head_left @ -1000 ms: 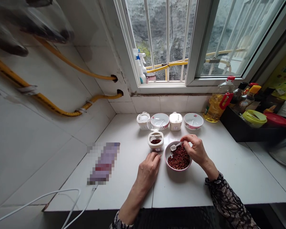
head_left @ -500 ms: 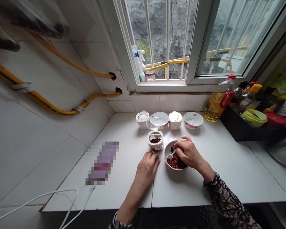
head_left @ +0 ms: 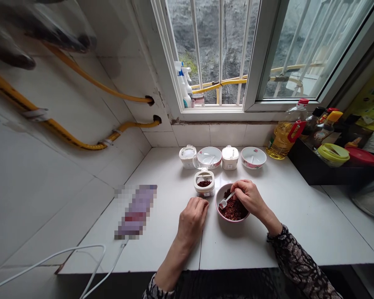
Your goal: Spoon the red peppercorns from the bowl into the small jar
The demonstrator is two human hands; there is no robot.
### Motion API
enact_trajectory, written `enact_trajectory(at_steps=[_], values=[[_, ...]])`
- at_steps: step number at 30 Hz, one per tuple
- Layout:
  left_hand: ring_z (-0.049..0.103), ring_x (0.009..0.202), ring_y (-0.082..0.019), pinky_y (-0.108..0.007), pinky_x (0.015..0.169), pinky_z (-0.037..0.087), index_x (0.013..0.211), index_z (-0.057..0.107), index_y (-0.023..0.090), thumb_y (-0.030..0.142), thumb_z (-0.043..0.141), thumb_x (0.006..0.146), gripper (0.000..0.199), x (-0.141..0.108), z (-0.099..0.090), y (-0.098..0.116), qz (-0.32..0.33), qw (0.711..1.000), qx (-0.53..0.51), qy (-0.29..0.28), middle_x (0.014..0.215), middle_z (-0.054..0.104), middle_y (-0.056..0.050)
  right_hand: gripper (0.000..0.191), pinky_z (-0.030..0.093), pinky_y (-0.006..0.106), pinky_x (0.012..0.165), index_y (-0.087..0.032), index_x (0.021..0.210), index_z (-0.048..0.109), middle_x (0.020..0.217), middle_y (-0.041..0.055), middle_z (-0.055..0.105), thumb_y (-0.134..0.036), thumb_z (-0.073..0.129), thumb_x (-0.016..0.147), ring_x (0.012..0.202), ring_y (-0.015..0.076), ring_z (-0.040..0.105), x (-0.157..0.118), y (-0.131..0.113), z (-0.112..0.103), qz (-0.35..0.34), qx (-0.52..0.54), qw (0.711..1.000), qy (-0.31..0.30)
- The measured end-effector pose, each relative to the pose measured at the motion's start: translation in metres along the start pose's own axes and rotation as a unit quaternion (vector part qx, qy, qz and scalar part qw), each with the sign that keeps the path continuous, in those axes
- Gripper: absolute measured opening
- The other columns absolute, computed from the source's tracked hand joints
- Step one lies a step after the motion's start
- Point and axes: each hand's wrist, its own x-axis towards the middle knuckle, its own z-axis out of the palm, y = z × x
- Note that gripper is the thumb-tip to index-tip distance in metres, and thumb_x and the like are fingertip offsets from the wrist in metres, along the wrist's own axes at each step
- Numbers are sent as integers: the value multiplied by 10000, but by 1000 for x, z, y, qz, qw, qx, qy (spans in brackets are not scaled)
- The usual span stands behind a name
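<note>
As I follow the work through the head camera, I begin with the left hand (head_left: 191, 218), curled on the table (head_left: 230, 249) at about seven o'clock from an open container (head_left: 205, 192); I cannot tell whether its grip pinches anything. The container holds dark red bits (head_left: 203, 183), its mouth facing up and its clear lid (head_left: 202, 163) tipped back toward twelve o'clock. I judge it light and stiff, best held by its side walls, clear of the lid. At four o'clock from it, the small white spoon (head_left: 227, 199) is over the bowl (head_left: 218, 198), its scoop pointing between seven and eight o'clock, its long axis running up to a handle between one and two. It should be very light and stiff, perhaps slippery, so I favour a pinch well back. The bowl, with red-brown bits (head_left: 235, 211) inside, looks smooth and probably breakable; I would steady it by the rim. The right hand (head_left: 249, 197) has its grip closed on the spoon's handle, over the bowl's two o'clock side.
</note>
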Motion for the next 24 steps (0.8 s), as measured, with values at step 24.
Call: enact_trajectory(at_steps=[24], values=[[629,909,-197,-323,791,571,1057,625,174,148,506,976,147,9,-13,21,125,984,-124,9,975,682,-89,186,450,268,606,-200,689,640,532,-14,623,-268,468,714,549,154,583,2,-4,-7,123,132,983,24]])
